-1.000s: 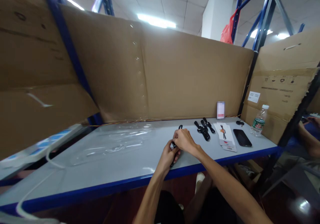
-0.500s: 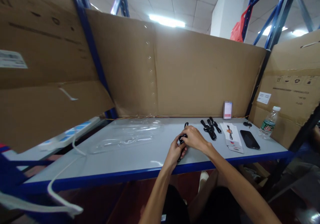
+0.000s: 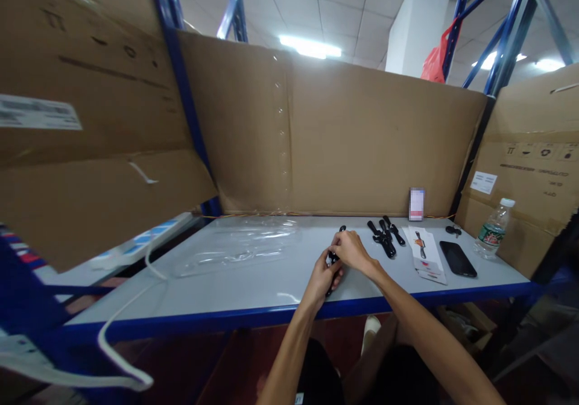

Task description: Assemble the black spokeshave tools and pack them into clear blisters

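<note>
My left hand (image 3: 321, 277) and my right hand (image 3: 351, 249) are together over the front middle of the table. Between them is a black two-handled tool that looks like a spokeshave (image 3: 333, 259). The left fingers wrap round its lower part, while the right fingers pinch near its middle from above. One handle end sticks out past the right hand, the other below the left. Much of its middle is hidden by fingers. Several more black spokeshaves (image 3: 383, 240) lie in a group to the right of my hands.
Printed cards (image 3: 425, 255) lie right of the tools, beside a black phone (image 3: 458, 259), a small dark item (image 3: 453, 230) and a water bottle (image 3: 494, 229). A lit phone (image 3: 417, 205) stands at the back. Clear plastic (image 3: 244, 248) covers the left; cardboard (image 3: 344, 140) walls the table (image 3: 203, 299).
The whole view has shifted slightly, with the scene lower and to the right. Both hands stay on the spokeshave, and the right fingers have changed position a little.
</note>
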Motion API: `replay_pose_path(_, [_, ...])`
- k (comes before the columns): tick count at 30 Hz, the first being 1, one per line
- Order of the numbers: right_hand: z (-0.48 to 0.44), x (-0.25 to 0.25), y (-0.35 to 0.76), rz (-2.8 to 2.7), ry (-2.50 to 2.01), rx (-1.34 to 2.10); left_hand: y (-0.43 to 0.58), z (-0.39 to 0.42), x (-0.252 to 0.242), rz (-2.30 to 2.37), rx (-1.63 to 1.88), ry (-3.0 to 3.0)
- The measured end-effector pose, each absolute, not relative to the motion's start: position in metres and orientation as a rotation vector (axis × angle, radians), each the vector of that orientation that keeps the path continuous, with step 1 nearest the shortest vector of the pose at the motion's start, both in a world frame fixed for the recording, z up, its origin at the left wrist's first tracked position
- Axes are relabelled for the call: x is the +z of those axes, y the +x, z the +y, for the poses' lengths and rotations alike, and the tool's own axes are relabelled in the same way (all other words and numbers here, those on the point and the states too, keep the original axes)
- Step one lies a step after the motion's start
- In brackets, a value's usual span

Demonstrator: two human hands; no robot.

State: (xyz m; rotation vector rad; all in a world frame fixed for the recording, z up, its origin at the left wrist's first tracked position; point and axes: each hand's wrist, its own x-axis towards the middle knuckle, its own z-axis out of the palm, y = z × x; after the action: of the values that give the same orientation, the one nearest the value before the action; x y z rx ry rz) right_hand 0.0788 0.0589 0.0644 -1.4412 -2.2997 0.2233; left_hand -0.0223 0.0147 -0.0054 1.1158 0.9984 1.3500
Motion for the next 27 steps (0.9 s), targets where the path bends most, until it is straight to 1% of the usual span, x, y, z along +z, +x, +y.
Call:
replay_pose_path(3, [0.056,0.063,0.079,-2.287,-1.506,0.166,-0.022,0.016,-0.007,0.991,1.363,1.1])
replay_pose_path(7, [0.045,0.063,0.082,-2.341,-1.459,-0.048,-0.021,0.018,-0.008,0.955,1.383,1.099])
replay_pose_path(10, [0.038,0.066,0.085,-2.397,-1.449,-0.118,-0.021,0.018,-0.008,0.962,1.378,1.104])
replay_pose_path(14, [0.033,0.071,0.085,-2.45,-1.441,-0.119,-0.021,0.02,-0.008,1.004,1.381,1.12])
replay_pose_path(17, [0.036,0.074,0.081,-2.461,-1.501,-0.048,-0.021,0.02,-0.007,1.013,1.368,1.137])
replay_pose_path(20, [0.041,0.077,0.082,-2.373,-1.533,0.041,-0.022,0.018,-0.005,1.003,1.349,1.148])
replay_pose_path(22, [0.043,0.078,0.087,-2.309,-1.475,0.064,-0.022,0.017,-0.003,0.997,1.334,1.139])
replay_pose_path(27, [0.039,0.076,0.097,-2.391,-1.446,-0.002,-0.022,0.015,-0.002,0.968,1.348,1.124])
